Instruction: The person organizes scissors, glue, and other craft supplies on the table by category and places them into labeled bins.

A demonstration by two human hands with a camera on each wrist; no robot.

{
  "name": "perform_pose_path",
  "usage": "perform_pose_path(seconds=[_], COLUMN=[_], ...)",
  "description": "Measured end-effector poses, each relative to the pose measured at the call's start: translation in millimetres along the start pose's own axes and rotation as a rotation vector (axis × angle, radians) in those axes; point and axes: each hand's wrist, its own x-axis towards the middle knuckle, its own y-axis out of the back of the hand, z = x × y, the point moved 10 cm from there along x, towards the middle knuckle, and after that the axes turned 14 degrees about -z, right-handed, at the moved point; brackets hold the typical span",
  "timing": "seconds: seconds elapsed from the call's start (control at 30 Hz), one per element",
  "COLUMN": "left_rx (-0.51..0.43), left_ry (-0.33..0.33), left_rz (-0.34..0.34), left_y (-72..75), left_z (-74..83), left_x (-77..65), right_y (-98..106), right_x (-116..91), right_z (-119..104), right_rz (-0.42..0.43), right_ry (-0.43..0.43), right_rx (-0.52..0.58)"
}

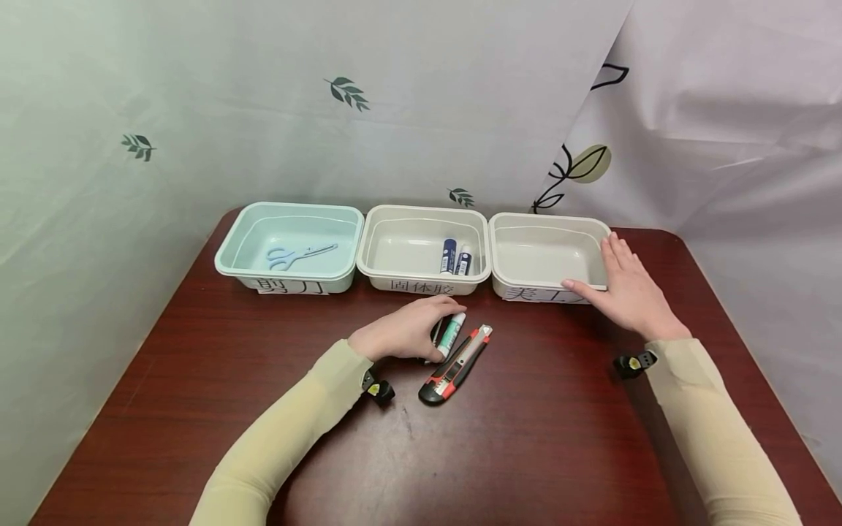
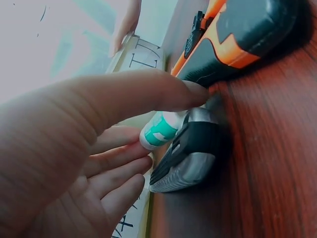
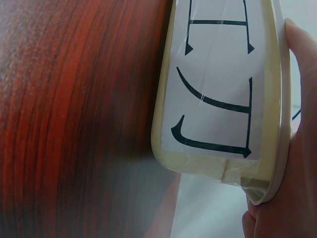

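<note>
My left hand (image 1: 414, 330) reaches down at the middle of the table, thumb and fingertips at opposite ends of a green-and-white glue stick (image 1: 451, 336). Close beside the stick, partly hidden by that hand, lies a grey-and-black utility knife (image 2: 190, 153). A red-and-black utility knife (image 1: 455, 365) lies just to the right, its grip large in the left wrist view. With fingers extended, my right hand (image 1: 628, 288) rests on the right corner of a white bin (image 1: 549, 286), its thumb along the front rim.
A middle white bin (image 1: 421, 281) holds two blue glue sticks (image 1: 455, 257). In the light-blue bin (image 1: 289, 280) at left lie blue scissors (image 1: 302, 254). All three bins carry written paper labels and stand in a row before a curtain (image 1: 421, 109) with leaf prints.
</note>
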Motion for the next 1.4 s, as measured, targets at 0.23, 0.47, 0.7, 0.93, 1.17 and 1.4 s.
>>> perform_pose_path(seconds=[0.23,0.47,0.7,0.93,1.17,1.4], left_rx=[-0.008,-0.02,-0.025,-0.028,-0.036,-0.053], left_ry=[-0.001,-0.002,0.007,-0.004,-0.02,-0.029], left_rz=[0.039,0.062,0.081,0.115,0.141,0.167], left_y=[3.9,5.8,6.6,8.0,9.2,10.8], left_z=[0.1,0.9,0.0,1.4,2.8,2.0], left_x=[-4.1,-9.1,-15.4,-23.7,-31.6,-38.3], right_y=[0,0,0,0,0,0], right_x=[0,0,-1,0,0,1], right_z=[0,0,1,0,0,0], right_rz=[0.005,0.01,0.01,0.009,0.005,0.005], right_ry=[0.005,0.01,0.009,0.009,0.005,0.005], right_rx=[-0.002,0.0,0.005,-0.004,-0.01,-0.014])
